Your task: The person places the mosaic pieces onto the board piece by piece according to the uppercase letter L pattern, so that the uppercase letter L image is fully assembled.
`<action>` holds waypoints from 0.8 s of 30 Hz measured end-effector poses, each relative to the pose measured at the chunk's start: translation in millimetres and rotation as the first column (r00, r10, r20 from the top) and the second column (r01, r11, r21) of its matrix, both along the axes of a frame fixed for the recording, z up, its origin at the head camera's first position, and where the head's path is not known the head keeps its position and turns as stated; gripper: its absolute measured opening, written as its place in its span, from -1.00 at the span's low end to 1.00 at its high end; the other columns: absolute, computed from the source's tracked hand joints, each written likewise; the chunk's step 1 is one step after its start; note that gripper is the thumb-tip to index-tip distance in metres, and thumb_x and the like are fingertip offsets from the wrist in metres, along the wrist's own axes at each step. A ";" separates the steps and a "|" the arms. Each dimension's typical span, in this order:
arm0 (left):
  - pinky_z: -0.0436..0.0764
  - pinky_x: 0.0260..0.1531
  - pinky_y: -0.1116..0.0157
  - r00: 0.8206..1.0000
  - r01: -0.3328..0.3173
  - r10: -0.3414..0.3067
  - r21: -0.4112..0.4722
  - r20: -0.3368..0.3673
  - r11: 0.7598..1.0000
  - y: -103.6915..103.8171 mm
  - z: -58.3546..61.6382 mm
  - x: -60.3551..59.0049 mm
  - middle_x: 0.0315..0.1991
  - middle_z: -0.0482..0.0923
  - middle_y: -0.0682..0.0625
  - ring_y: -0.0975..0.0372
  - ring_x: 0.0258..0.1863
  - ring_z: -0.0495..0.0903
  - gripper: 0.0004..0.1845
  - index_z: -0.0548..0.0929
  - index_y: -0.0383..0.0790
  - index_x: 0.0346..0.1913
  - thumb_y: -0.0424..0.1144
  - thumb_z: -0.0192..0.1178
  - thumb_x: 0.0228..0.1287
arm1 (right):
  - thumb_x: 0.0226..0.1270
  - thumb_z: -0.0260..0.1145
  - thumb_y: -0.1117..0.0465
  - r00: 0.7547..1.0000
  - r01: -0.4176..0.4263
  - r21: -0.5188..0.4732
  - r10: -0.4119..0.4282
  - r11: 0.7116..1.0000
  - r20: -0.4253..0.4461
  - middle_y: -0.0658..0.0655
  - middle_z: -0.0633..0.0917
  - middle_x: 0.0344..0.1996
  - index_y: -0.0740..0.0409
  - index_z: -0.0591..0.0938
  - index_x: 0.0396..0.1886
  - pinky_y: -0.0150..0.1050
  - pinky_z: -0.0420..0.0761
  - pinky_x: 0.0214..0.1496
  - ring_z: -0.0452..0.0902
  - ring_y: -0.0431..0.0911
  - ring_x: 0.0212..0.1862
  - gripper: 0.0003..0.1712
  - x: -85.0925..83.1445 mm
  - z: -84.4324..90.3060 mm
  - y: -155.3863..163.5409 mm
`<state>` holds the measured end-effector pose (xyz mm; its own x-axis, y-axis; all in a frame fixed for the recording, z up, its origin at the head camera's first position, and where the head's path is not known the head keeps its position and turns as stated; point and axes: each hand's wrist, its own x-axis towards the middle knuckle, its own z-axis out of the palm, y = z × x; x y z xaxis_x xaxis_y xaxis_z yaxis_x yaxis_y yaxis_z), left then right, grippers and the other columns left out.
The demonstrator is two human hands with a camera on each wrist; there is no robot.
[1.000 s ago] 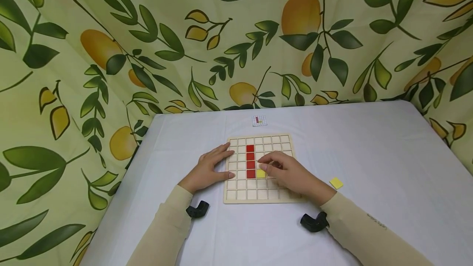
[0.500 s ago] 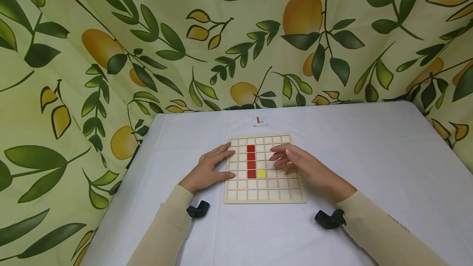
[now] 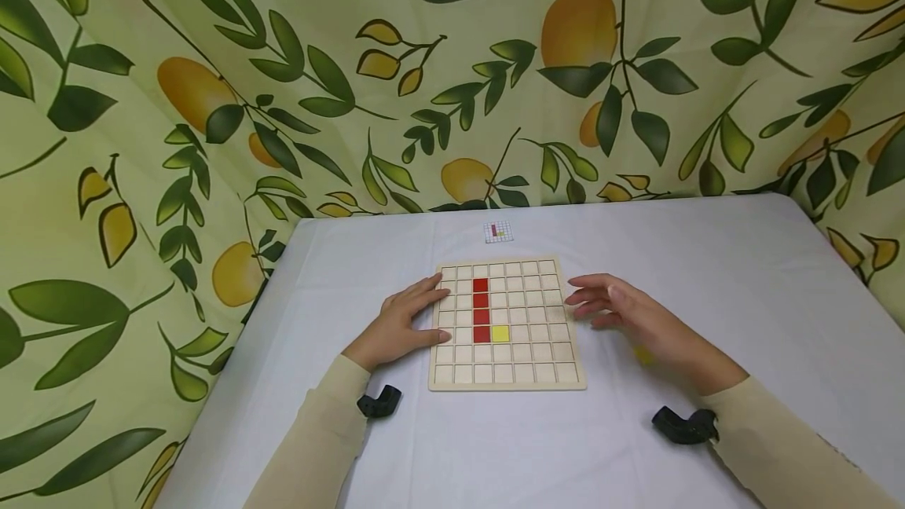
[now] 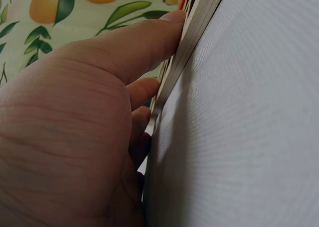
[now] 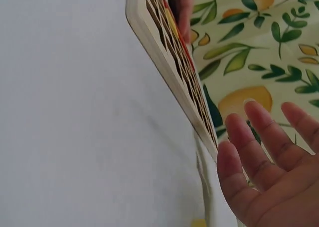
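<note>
Left hand rested flat at the left edge of the wooden grid board, fingers straight and together, tips pressed against the board's rim — the left wrist view showed the thumb against the edge. Right hand hovered just beside the board's right edge, fingers spread apart and relaxed, holding nothing.

Board lay flat near the middle of the white surface. In its cells: a column of four red tiles, and one yellow tile seated just right of the lowest red one. A second loose yellow tile lay on the surface under the right hand, mostly hidden by it. A small pattern card sat beyond the board, well apart from both hands.

Handling judgement: tiles looked thin, stiff, light, probably smooth — easy to slide, awkward to lift off a flat surface. Best taken by pinching two opposite edges with thumb and forefinger, or tipping one edge up first. Board looked rigid and light, likely to skid on the cloth if not braced at the rim.
</note>
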<state>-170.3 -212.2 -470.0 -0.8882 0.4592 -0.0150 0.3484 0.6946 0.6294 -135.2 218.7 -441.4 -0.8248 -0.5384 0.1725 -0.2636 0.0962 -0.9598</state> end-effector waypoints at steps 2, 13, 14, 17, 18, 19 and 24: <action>-0.07 0.56 -0.17 1.000 0.001 -0.001 0.003 0.000 1.000 -0.2 -0.1 0.2 0.74 0.04 0.22 0.20 0.71 -0.02 -0.13 0.49 0.03 0.63 0.17 0.53 0.33 | 0.89 -0.32 0.14 1.000 0.017 0.003 -0.017 1.000 -0.007 0.42 0.58 0.31 0.42 0.34 0.58 -0.20 0.61 0.27 0.61 0.18 0.28 -0.41 1.0 -0.5 10.3; -0.07 0.58 -0.12 1.000 -0.017 0.017 -0.005 0.010 1.000 0.8 -0.1 1.1 0.73 0.04 0.26 0.20 0.71 -0.02 -0.13 0.48 0.07 0.64 0.18 0.52 0.33 | 0.82 -0.08 0.28 0.997 0.073 0.116 -0.075 0.991 0.008 0.31 0.61 0.32 0.35 0.32 0.61 -0.41 0.49 0.29 0.64 -0.03 0.27 -0.48 10.4 -9.7 58.6; -0.07 0.58 -0.12 1.000 -0.017 0.017 -0.006 0.011 1.000 0.8 0.3 1.3 0.73 0.04 0.26 0.20 0.71 -0.02 -0.13 0.48 0.07 0.64 0.18 0.52 0.33 | 0.80 -0.04 0.29 0.998 0.068 0.129 -0.070 0.989 0.009 0.30 0.62 0.32 0.35 0.33 0.62 -0.43 0.47 0.29 0.64 -0.06 0.27 -0.48 10.5 -10.9 61.8; -0.08 0.58 -0.12 1.000 -0.016 0.016 -0.004 0.015 1.000 0.4 1.6 1.7 0.73 0.04 0.24 0.21 0.71 -0.03 -0.13 0.48 0.06 0.64 0.17 0.53 0.33 | 0.74 0.06 0.37 0.999 0.040 0.144 -0.044 0.989 0.020 0.32 0.62 0.34 0.35 0.34 0.61 -0.45 0.46 0.27 0.62 -0.10 0.29 -0.46 9.6 -14.0 69.1; -0.09 0.58 -0.12 1.000 -0.014 0.014 -0.003 0.015 1.000 0.2 1.9 1.7 0.74 0.04 0.23 0.21 0.71 -0.03 -0.13 0.48 0.05 0.64 0.17 0.53 0.33 | 0.72 0.10 0.38 0.999 0.030 0.144 -0.035 0.989 0.032 0.33 0.61 0.36 0.36 0.35 0.60 -0.44 0.47 0.27 0.61 -0.11 0.30 -0.45 9.0 -14.7 70.3; -0.09 0.58 -0.12 1.000 -0.011 0.011 -0.001 0.016 1.000 -0.1 2.2 1.7 0.74 0.04 0.23 0.21 0.71 -0.03 -0.13 0.48 0.04 0.64 0.17 0.53 0.33 | 0.70 0.15 0.38 0.999 0.022 0.149 -0.029 0.989 0.043 0.34 0.59 0.37 0.37 0.36 0.59 -0.44 0.49 0.27 0.59 -0.13 0.32 -0.44 8.7 -15.3 71.4; -0.10 0.58 -0.12 1.000 -0.002 0.002 0.007 0.020 1.000 -0.5 3.8 1.9 0.74 0.04 0.20 0.19 0.71 -0.04 -0.12 0.48 0.04 0.64 0.17 0.52 0.33 | 0.53 0.44 0.34 0.998 0.010 0.203 -0.023 0.979 0.062 0.36 0.56 0.42 0.35 0.48 0.52 -0.44 0.52 0.26 0.56 -0.23 0.33 -0.36 9.7 -15.2 73.0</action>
